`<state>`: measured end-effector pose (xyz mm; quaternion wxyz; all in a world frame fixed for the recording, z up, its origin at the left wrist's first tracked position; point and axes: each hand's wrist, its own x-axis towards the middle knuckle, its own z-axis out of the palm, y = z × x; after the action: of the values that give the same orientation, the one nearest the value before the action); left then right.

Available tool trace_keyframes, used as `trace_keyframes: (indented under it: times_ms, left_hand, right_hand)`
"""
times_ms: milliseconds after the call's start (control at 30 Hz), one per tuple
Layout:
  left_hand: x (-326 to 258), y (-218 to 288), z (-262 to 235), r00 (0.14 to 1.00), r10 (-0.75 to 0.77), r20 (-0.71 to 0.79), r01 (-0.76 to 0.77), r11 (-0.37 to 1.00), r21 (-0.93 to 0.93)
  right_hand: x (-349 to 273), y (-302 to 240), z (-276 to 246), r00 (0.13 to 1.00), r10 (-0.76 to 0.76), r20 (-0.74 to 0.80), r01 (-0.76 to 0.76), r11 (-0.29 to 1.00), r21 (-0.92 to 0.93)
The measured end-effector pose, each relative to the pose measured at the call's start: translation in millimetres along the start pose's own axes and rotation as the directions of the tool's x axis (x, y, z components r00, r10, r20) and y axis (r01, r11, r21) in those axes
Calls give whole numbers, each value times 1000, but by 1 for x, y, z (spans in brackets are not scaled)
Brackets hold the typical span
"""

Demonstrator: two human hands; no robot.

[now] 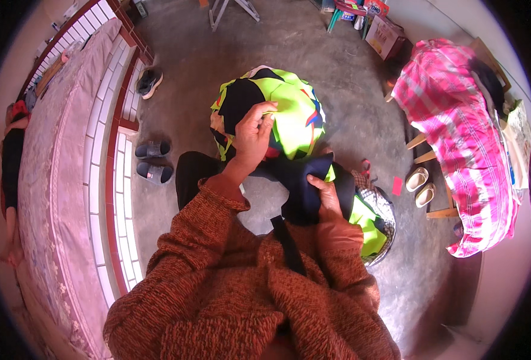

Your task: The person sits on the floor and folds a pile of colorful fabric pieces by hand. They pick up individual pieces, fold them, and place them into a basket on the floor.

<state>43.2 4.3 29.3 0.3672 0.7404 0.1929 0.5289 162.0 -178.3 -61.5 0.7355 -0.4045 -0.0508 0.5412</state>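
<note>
My left hand (253, 138) is raised over a rounded heap of neon-yellow and black cloth pieces (289, 99) on the floor in front of me. Its thumb and fingers are drawn together; whatever is between them is too small to make out. My right hand (325, 197), closed with the thumb on top, grips a dark navy cloth piece (304, 180) that lies over my lap. Beside my right forearm, a checked bag (387, 210) holds more neon-yellow cloth (367, 231). A black strap (288, 246) hangs down my front.
At left, a brick-sided bed platform (106, 120) carries a pink cover, with a person (12, 162) at its far edge. Grey slippers (154, 173) and a dark shoe (150, 83) lie beside it. At right are beige shoes (424, 195), a pink plaid cloth (451, 120) over wooden furniture, and a carton (385, 37).
</note>
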Motion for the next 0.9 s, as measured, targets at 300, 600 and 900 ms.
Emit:
trace_keyframes:
  times_ms: [300,600,900]
  left_hand:
    - [-25,21,-17,900,-319,297,424,485,-765]
    - [-19,67,-13,859,-107,500,511,140,-848]
    - [-49,30,-8,765,-141,628,551,650,-524]
  right_hand:
    - [-4,-2,7,999,30,12,-30,999,-12]
    - [-6,1,12,999,-8,42,-3,966,258]
    - [-9,-6,12,976,134,172,-185,926,330]
